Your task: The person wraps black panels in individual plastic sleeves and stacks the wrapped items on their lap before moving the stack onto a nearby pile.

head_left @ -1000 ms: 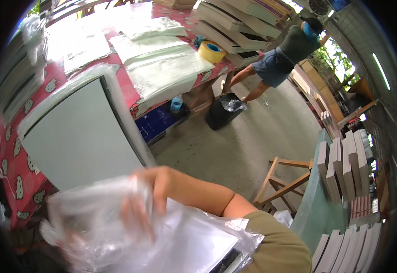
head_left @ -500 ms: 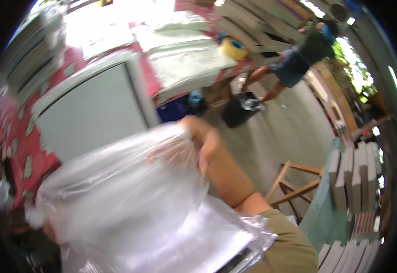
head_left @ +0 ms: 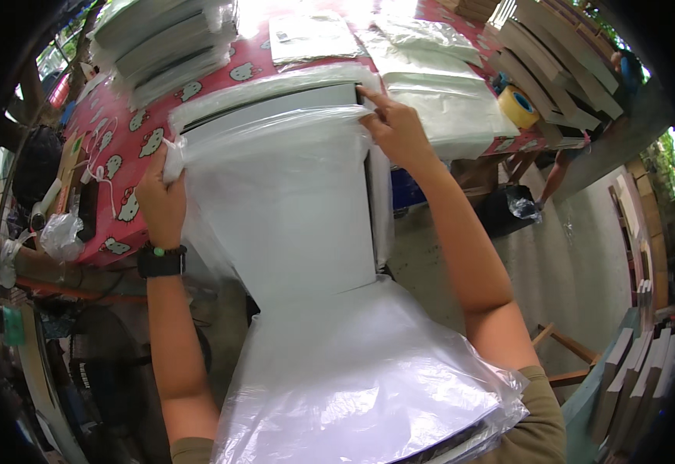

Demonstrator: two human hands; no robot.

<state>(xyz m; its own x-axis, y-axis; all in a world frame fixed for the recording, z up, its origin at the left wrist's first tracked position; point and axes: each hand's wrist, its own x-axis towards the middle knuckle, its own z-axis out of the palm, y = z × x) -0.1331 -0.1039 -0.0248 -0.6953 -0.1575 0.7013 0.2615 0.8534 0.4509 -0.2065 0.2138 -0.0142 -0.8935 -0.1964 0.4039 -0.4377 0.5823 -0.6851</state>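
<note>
A flat grey panel (head_left: 299,102) with a dark edge lies at the table's near side. Clear plastic film (head_left: 291,155) covers most of it, leaving its far strip bare. At the panel's left side my left hand (head_left: 161,201) is closed on a bunched edge of the film. My right hand (head_left: 398,130) pinches the film by the far right corner, index finger stretched toward the panel's edge. Closer to me, a film-covered flat sheet (head_left: 353,387) spreads between my forearms. A dark band (head_left: 161,261) circles my left wrist.
Film-wrapped panels (head_left: 163,50) stand stacked at the far left on a red patterned tablecloth (head_left: 125,232). Folded plastic sheets (head_left: 438,100), a yellow tape roll (head_left: 517,106) and stacked boards (head_left: 554,69) lie farther right. A black bin (head_left: 500,213) is on the floor; more panels (head_left: 631,379) stand lower right.
The view has swung, bringing both arms into sight. The film has come down from the raised position onto the panel. My right hand now reaches the panel's far corner.
</note>
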